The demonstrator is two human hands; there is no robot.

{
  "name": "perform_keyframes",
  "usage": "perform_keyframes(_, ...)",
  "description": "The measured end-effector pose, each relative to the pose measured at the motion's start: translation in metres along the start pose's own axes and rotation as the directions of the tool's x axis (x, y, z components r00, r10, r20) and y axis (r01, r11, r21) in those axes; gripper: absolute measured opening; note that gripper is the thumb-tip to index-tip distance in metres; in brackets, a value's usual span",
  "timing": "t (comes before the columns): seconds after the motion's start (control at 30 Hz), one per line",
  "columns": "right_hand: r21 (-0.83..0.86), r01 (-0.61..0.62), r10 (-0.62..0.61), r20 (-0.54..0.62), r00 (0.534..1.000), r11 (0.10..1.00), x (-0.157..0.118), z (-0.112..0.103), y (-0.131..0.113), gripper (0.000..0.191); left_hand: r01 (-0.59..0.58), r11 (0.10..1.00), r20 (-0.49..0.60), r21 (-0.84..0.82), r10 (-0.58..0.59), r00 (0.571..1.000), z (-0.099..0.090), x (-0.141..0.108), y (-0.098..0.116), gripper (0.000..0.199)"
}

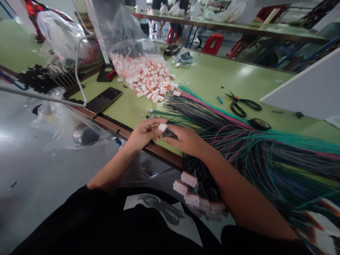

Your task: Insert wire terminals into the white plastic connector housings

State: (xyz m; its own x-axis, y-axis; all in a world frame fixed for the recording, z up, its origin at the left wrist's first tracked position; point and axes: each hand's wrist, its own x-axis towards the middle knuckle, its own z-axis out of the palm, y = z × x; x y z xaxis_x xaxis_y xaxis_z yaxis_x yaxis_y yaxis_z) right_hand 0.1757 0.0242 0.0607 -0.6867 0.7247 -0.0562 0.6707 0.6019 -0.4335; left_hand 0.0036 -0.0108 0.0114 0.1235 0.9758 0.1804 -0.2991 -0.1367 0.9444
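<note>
Near the table's front edge my left hand (143,134) pinches a small white connector (162,127) between thumb and fingers. My right hand (186,139) is just right of it, its fingers closed round thin dark wires that run to the connector. Behind and right of my hands lie long bundles of green, pink and black wires (239,141). A large pile of white and orange connectors (151,76) spills from a clear plastic bag (127,35). Below my right forearm, wired connectors (189,179) hang over the table edge.
Black scissors (243,102) and a roll of black tape (259,124) lie beyond the wires on the green table (207,71). A dark phone (105,100) rests at the left edge, near a bent metal rod (77,67). More wired connectors (321,226) are at lower right.
</note>
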Motion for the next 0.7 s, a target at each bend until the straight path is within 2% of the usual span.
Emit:
perform_keyframes(0.07, 0.081, 0.010, -0.015, 0.063, 0.998, 0.997, 0.001, 0.000, 0.002, 0.027, -0.050, 0.992, 0.016, 0.111, 0.049, 0.999, 0.000, 0.008, 0.013, 0.023)
perform_keyframes(0.13, 0.160, 0.031, -0.044, 0.075, 0.996, 0.987, 0.002, -0.006, 0.009, 0.030, -0.085, 0.970, 0.029, 0.227, 0.081, 0.996, 0.001, 0.020, 0.027, 0.023)
perform_keyframes(0.2, 0.202, 0.040, -0.050, 0.041, 0.998, 0.978, 0.001, -0.013, 0.017, 0.035, -0.113, 0.956, 0.028, 0.271, 0.110, 0.994, 0.006, 0.034, 0.036, 0.025)
perform_keyframes(0.27, 0.247, 0.055, -0.042, -0.058, 0.997, 0.967, 0.000, -0.018, 0.023, 0.035, -0.130, 0.959, -0.063, 0.253, 0.150, 0.987, 0.016, 0.045, 0.037, 0.028)
perform_keyframes(0.33, 0.289, 0.064, -0.005, -0.200, 0.980, 0.955, 0.000, -0.019, 0.027, 0.035, -0.146, 0.957, -0.173, 0.250, 0.193, 0.966, 0.029, 0.049, 0.030, 0.022)
perform_keyframes(0.37, 0.297, 0.065, 0.013, -0.253, 0.967, 0.953, 0.000, -0.018, 0.028, 0.035, -0.139, 0.952, -0.172, 0.273, 0.190, 0.967, 0.037, 0.048, 0.026, 0.017)
perform_keyframes(0.4, 0.293, 0.061, 0.027, -0.287, 0.957, 0.954, 0.002, -0.017, 0.029, 0.036, -0.125, 0.940, -0.122, 0.317, 0.171, 0.978, 0.044, 0.047, 0.021, 0.013)
perform_keyframes(0.47, 0.248, 0.046, 0.040, -0.331, 0.943, 0.968, 0.004, -0.013, 0.032, 0.033, -0.124, 0.879, -0.031, 0.460, 0.156, 0.987, 0.058, 0.043, 0.013, 0.017)
perform_keyframes(0.57, 0.169, 0.036, 0.031, -0.379, 0.925, 0.985, 0.008, -0.011, 0.036, 0.026, -0.108, 0.741, -0.102, 0.663, 0.232, 0.968, 0.072, 0.042, 0.009, 0.027)
perform_keyframes(0.7, 0.185, 0.119, -0.053, -0.323, 0.945, 0.975, 0.009, -0.014, 0.045, 0.031, -0.042, 0.641, -0.143, 0.766, 0.234, 0.962, 0.079, 0.047, 0.010, 0.036)
